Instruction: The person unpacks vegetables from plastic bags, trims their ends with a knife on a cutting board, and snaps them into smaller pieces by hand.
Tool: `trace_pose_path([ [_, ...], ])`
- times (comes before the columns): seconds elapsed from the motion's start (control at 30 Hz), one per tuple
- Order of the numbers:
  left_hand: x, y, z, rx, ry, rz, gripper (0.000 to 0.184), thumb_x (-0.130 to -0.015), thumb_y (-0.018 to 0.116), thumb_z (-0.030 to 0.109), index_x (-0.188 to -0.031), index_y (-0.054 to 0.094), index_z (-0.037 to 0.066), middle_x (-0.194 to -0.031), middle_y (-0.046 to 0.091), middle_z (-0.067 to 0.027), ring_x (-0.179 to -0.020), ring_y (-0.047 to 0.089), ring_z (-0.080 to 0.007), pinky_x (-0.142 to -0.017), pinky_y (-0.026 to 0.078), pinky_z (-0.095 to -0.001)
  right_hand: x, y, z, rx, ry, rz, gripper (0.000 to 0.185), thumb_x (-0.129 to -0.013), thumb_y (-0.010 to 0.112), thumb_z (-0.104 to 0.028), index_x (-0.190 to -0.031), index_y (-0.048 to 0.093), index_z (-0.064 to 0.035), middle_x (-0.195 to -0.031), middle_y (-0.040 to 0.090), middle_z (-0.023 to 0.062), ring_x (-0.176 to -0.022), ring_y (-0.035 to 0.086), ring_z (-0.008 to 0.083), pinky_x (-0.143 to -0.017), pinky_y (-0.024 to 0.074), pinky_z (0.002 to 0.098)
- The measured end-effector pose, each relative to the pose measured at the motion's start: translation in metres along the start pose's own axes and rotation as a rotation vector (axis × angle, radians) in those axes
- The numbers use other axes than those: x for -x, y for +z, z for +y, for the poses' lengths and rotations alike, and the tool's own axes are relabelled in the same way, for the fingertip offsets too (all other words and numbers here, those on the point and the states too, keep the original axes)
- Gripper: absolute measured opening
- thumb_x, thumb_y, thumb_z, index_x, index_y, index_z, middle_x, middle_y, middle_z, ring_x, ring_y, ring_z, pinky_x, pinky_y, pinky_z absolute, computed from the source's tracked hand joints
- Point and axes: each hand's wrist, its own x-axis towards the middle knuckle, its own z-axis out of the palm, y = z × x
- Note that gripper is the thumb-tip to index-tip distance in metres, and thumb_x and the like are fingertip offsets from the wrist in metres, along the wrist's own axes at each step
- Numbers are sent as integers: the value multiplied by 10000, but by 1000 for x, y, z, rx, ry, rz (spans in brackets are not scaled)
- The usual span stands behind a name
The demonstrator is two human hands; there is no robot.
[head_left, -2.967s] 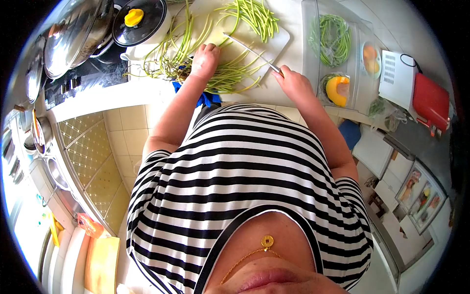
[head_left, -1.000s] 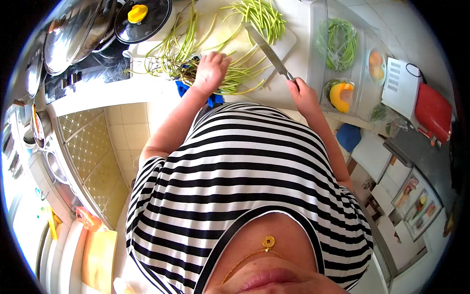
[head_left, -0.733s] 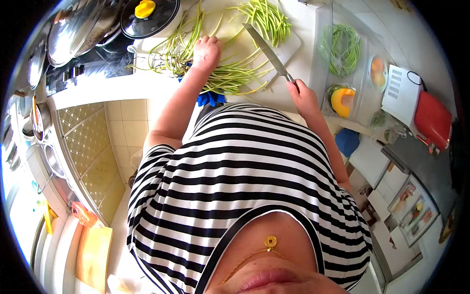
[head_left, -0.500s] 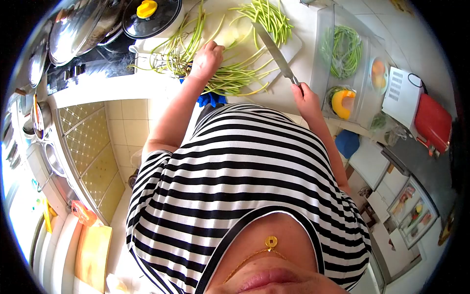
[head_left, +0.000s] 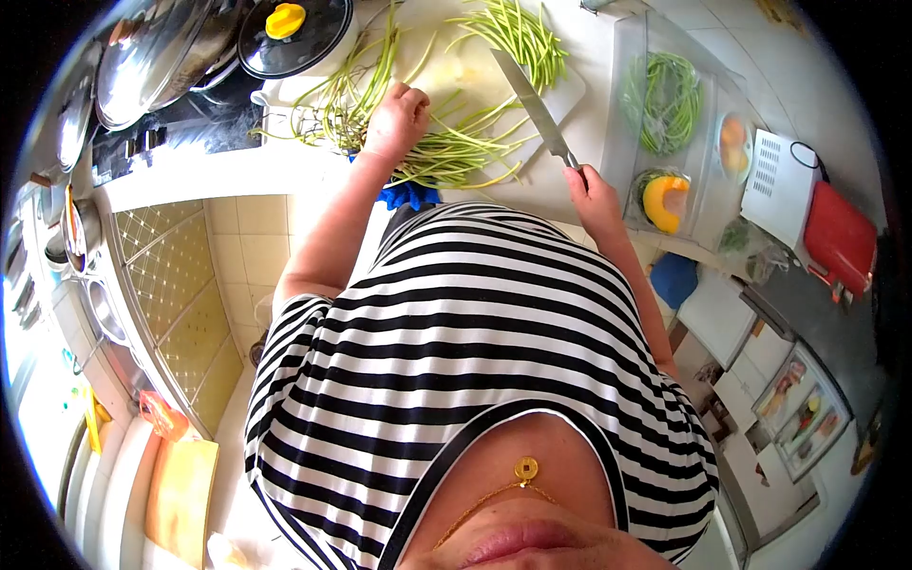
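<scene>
My right hand [head_left: 597, 195] grips the handle of a long kitchen knife [head_left: 532, 103], its blade slanting up and left above a white cutting board [head_left: 573, 93]. My left hand [head_left: 397, 122] is closed, fingers curled down over long green stems that look like garlic scapes [head_left: 461, 147]. What the fingertips hold, if anything, is hidden. More long stems [head_left: 366, 90] lie to the left of that hand. At the far side of the board is a pile of shorter green pieces [head_left: 518, 43], near the knife's tip.
A black-lidded pot [head_left: 294, 38] with a yellow knob stands at the back left by the stove [head_left: 176, 133]. To the right, a clear bin [head_left: 627, 142] holds a bag of green stems [head_left: 670, 100] and a pumpkin piece [head_left: 665, 202]. Blue cloth [head_left: 410, 195] shows at the counter's front edge.
My left hand has shifted slightly left, with its fingers curled more tightly. The right hand and knife have stayed almost in place, dropping slightly.
</scene>
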Motion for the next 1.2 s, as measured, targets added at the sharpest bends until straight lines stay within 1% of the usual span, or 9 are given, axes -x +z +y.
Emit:
trace_pose_path([
  [0.2, -7, -7, 1, 91, -153, -81, 181, -748, 623, 110, -914, 616, 39, -934, 578, -143, -806, 596, -297, -716, 503, -374, 1, 2, 8, -30, 3, 14, 392, -912, 509, -404, -873, 536, -16, -676, 553, 192, -617, 551, 343, -589, 429, 401],
  [0.4, -7, 10, -5, -292, 290, -15, 154, -749, 618, 148, -892, 644, 95, -946, 599, -79, -936, 555, -273, -823, 459, -386, 2, 2, 15, -102, 70, 34, 392, -912, 512, -402, -874, 537, -12, -668, 540, 183, -598, 532, 310, -589, 428, 390],
  [0.47, -6, 11, 1, -543, 354, -165, 180, -738, 607, 151, -912, 650, 132, -983, 611, -30, -947, 543, -259, -806, 458, -380, 3, 2, 17, -109, 62, 47, 385, -915, 511, -395, -872, 536, -12, -669, 538, 182, -600, 530, 311, -591, 428, 386],
  [0.63, -6, 20, -3, -323, 270, -73, 189, -764, 592, 136, -947, 641, 138, -834, 639, -56, -811, 580, -273, -693, 481, -386, 9, -1, 14, -109, 45, 56, 380, -921, 507, -384, -867, 535, -9, -649, 523, 168, -586, 519, 290, -585, 424, 376],
  [0.8, -10, 20, 0, 107, -113, 105, 169, -915, 553, 219, -997, 620, 88, -819, 640, -164, -708, 626, -316, -654, 496, -389, 13, 1, 18, -156, 59, 54, 381, -923, 505, -382, -863, 534, -7, -634, 510, 158, -574, 513, 272, -577, 420, 368],
  [0.93, -16, 12, 4, 138, -275, 43, 195, -913, 568, 258, -1012, 640, 107, -778, 639, -148, -672, 625, -293, -617, 494, -330, 15, 1, 20, -142, 62, 51, 375, -922, 505, -379, -863, 542, -10, -639, 526, 147, -580, 521, 253, -577, 421, 361],
  [1.0, -23, 12, 6, 152, -255, 40, 191, -894, 586, 258, -981, 663, 106, -793, 648, -121, -720, 620, -275, -667, 489, -337, 16, 1, 26, -124, 63, 50, 370, -922, 505, -376, -867, 546, -12, -641, 534, 141, -582, 523, 246, -577, 421, 358],
  [1.07, -38, 16, 1, -88, 350, 361, 138, -842, 620, 234, -925, 692, 150, -757, 664, -94, -704, 621, -283, -640, 484, -394, 17, 4, 30, -117, 22, 116, 364, -919, 511, -370, -876, 553, -11, -639, 547, 123, -576, 529, 231, -574, 424, 354],
  [1.2, -62, 31, 26, 56, -6, 94, 163, -834, 616, 243, -892, 693, 112, -878, 654, -109, -865, 596, -324, -755, 477, -428, 19, 5, 33, -200, 62, 107, 362, -919, 514, -366, -885, 560, -8, -633, 552, 101, -570, 531, 204, -569, 426, 343],
])
